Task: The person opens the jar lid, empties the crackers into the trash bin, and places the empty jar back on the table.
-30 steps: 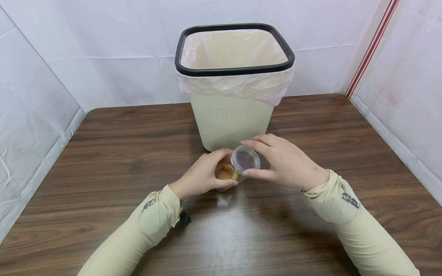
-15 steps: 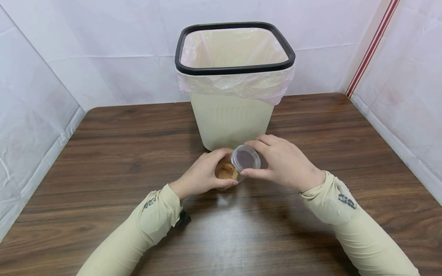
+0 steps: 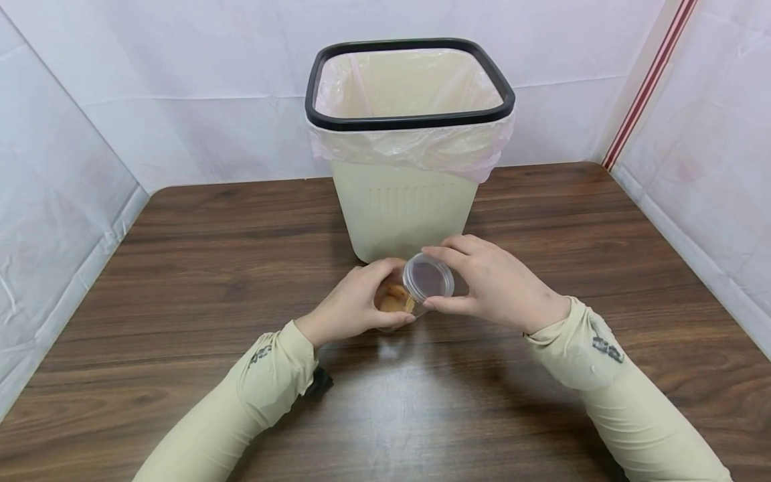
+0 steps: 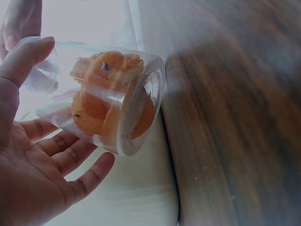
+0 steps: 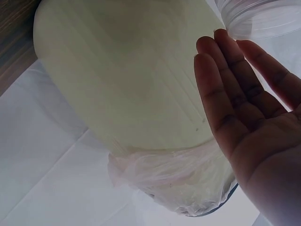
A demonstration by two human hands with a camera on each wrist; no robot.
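Observation:
My left hand (image 3: 359,302) grips a clear plastic jar (image 3: 385,323), its thumb and index finger curved around the side. Orange pieces that look like fruit peel (image 4: 110,94) lie in the jar's lower part. In the left wrist view the jar is tilted, one edge of its base at the tabletop. My right hand (image 3: 490,284) pinches the clear round lid (image 3: 428,278) at the jar's mouth between thumb and fingers. Whether the lid is fixed on or loose, I cannot tell. Part of this clear ribbed lid (image 5: 263,19) shows above the right fingertips in the right wrist view.
A cream trash bin (image 3: 409,207) with a black rim and a pinkish plastic liner (image 3: 415,147) stands just behind the hands. A small dark object (image 3: 320,382) lies beside the left sleeve on the brown wooden table (image 3: 211,268). White sheeting surrounds the table.
Fingers and thumb of my right hand have shifted slightly on the lid. The jar and my left hand stay almost in place.

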